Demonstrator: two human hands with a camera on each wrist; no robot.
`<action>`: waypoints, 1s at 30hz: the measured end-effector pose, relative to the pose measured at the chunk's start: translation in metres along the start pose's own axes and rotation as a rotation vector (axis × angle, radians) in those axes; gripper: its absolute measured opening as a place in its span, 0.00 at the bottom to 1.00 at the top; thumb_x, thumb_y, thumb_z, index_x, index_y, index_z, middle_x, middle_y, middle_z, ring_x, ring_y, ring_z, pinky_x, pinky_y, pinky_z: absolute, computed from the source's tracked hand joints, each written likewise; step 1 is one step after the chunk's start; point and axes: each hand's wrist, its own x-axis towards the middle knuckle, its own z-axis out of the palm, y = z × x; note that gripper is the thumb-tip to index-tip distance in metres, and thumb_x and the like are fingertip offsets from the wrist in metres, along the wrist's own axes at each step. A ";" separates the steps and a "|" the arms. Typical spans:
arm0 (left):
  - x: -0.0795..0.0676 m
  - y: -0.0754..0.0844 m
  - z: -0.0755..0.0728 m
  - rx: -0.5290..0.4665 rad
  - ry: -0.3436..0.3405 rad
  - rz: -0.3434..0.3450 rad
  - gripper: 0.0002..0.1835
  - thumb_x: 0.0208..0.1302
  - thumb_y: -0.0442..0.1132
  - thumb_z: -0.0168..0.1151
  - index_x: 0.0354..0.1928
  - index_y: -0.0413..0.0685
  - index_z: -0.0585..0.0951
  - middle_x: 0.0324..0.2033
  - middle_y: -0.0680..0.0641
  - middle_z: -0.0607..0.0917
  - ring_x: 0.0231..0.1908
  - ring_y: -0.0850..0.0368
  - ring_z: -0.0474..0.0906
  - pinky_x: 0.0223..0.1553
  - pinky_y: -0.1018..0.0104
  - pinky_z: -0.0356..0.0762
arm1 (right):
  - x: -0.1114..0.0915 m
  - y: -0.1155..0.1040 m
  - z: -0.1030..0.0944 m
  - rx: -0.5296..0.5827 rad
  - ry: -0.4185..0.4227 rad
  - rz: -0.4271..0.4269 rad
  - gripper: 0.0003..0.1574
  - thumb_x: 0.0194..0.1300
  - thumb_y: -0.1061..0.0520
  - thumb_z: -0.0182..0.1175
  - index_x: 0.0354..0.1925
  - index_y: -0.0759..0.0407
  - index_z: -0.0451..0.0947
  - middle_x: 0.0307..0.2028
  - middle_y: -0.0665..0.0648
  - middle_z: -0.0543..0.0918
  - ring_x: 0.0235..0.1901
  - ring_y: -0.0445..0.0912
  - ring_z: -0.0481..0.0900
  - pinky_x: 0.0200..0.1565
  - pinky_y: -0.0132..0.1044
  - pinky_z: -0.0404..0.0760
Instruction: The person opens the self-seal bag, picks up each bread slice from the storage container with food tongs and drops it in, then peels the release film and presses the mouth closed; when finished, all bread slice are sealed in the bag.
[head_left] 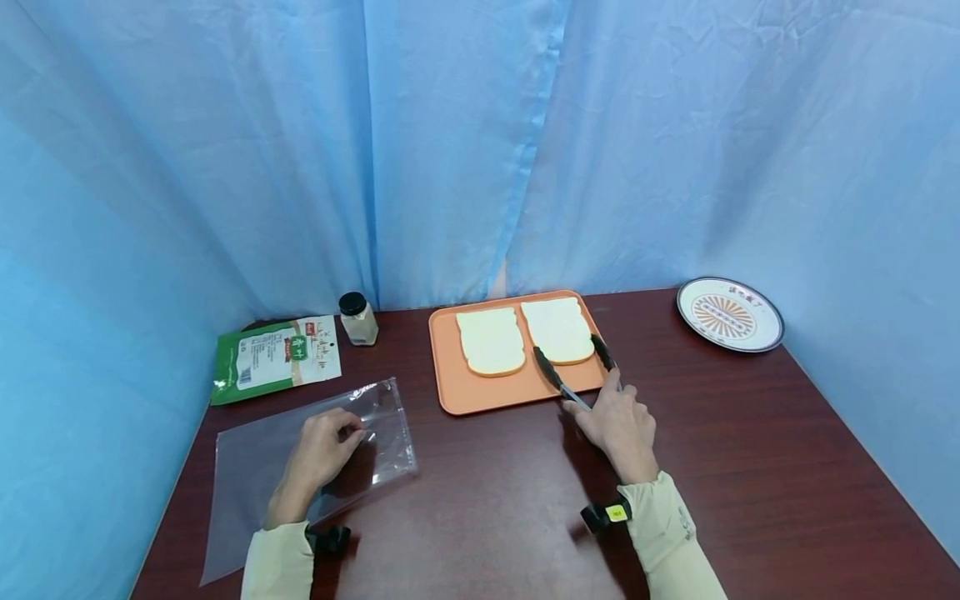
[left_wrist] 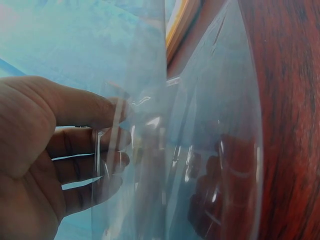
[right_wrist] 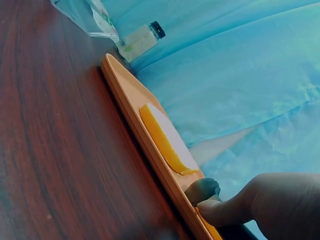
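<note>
Light-blue cloth curtains (head_left: 450, 150) hung round a dark red-brown wooden table (head_left: 480, 508) make this look like a little curtained-off work booth.

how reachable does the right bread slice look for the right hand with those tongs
Probably yes: the right hand holds the tongs spread open at the near end of the right bread slice, and nothing seems to block the way.

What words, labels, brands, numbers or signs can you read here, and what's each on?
"香叶", probably: green pouch; smaller print illegible.
"了", probably: plate; other characters too blurred.
Jar: label too small.
Yellow wrist tag, right sleeve: marks too small.
Clear bag, tongs: no readable text.
</note>
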 end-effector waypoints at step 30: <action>-0.001 -0.001 -0.001 0.002 0.024 0.012 0.02 0.59 0.31 0.70 0.34 0.45 0.88 0.32 0.47 0.87 0.30 0.58 0.78 0.36 0.59 0.79 | 0.001 0.021 0.009 0.001 0.140 -0.102 0.50 0.64 0.38 0.64 0.73 0.60 0.60 0.31 0.68 0.81 0.19 0.59 0.76 0.19 0.46 0.71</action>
